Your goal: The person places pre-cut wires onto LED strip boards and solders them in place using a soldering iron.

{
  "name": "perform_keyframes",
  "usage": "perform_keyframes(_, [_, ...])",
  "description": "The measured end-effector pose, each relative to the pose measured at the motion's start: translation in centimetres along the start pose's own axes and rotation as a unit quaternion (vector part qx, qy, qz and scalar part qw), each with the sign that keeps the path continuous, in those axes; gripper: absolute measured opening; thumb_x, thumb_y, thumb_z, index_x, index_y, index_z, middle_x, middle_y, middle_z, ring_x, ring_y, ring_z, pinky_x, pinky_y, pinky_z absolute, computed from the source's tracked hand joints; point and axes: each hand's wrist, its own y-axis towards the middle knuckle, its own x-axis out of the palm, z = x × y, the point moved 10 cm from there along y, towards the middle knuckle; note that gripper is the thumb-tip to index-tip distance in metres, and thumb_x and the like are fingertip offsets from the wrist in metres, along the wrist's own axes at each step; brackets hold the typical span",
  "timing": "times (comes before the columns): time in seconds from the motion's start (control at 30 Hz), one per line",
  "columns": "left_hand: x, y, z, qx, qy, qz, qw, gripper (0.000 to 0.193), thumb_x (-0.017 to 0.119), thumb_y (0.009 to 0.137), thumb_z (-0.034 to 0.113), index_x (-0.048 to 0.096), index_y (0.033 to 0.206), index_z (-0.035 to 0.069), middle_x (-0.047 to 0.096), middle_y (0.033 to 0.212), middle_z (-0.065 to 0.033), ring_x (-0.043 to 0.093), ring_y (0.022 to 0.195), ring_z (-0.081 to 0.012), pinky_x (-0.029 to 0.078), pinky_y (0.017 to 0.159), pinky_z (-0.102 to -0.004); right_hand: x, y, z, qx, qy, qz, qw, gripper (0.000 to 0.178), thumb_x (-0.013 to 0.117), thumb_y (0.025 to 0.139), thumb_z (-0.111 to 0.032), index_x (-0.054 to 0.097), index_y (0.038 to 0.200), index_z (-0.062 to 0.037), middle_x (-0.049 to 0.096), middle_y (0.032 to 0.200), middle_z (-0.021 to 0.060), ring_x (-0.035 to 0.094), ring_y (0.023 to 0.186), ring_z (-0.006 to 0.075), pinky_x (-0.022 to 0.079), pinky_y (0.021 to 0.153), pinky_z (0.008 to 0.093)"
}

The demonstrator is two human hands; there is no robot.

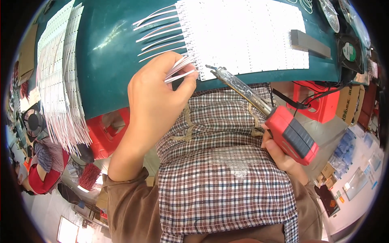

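White circuit-board panel (243, 36): upper left-edge rows carry leads (158, 22); lowest rows seemingly unfinished | your left hand (158, 89) pinches white wires (179, 77) | your right hand (278, 156) grips red-handled soldering iron (281, 120)

White boards (247, 38) overexposed; glare on table (107, 38); fisheye edges bent, dark.

Bright workroom around a dark green, smooth-topped table (104, 77).
I see red plastic stools (327, 106) flanking both grips, pale grey floor (330, 135) to their right, and, well behind to their left, a glaring white rectangular window (68, 231).
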Motion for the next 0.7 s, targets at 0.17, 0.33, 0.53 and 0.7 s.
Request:
perform_keyframes(0.17, [-0.21, -0.05, 0.2, 0.013, 0.01, 0.014, 1.0, 0.012, 0.075, 0.078, 0.01, 0.065, 0.083, 0.004, 0.07, 0.08, -0.0051, 0.059, 0.06, -0.0187, 0.045, 0.054, -0.0299, 0.35, 0.23, 0.43, 0.029, 0.016, 0.001, 0.999, 0.019, 0.075, 0.075, -0.004, 0.069, 0.093, -0.0004, 0.067, 0.08, 0.0108, 0.066, 0.063, 0.0277, 0.051, 0.056, 0.0343])
perform_keyframes(0.33, [-0.27, -0.18, 0.29, 0.018, 0.014, 0.016, 1.0, 0.012, 0.074, 0.078, 0.009, 0.065, 0.082, 0.004, 0.07, 0.08, -0.0053, 0.06, 0.06, -0.0192, 0.046, 0.054, -0.0302, 0.64, 0.44, 0.63, 0.032, 0.022, -0.009, 0.999, 0.02, 0.076, 0.075, -0.005, 0.07, 0.093, -0.0011, 0.068, 0.081, 0.0112, 0.067, 0.064, 0.0282, 0.052, 0.057, 0.0349])
perform_keyframes(0.53, [-0.16, -0.13, 0.26, 0.026, 0.017, 0.016, 0.999, 0.011, 0.074, 0.078, 0.008, 0.065, 0.082, 0.004, 0.069, 0.08, -0.0059, 0.062, 0.063, -0.0206, 0.047, 0.054, -0.031, 0.79, 0.48, 0.52, 0.018, -0.001, -0.024, 1.0, 0.019, 0.077, 0.076, -0.007, 0.07, 0.092, -0.0015, 0.068, 0.08, 0.0114, 0.066, 0.062, 0.0288, 0.05, 0.055, 0.0353])
perform_keyframes(0.7, [-0.22, -0.19, 0.15, 0.022, 0.018, 0.014, 1.0, 0.01, 0.074, 0.078, 0.008, 0.066, 0.082, 0.004, 0.069, 0.08, -0.0064, 0.064, 0.066, -0.0216, 0.048, 0.055, -0.0316, 0.53, 0.14, 0.38, 0.012, -0.01, -0.03, 0.999, 0.019, 0.075, 0.075, -0.006, 0.069, 0.093, -0.0019, 0.067, 0.079, 0.0104, 0.066, 0.062, 0.0283, 0.05, 0.054, 0.0353])
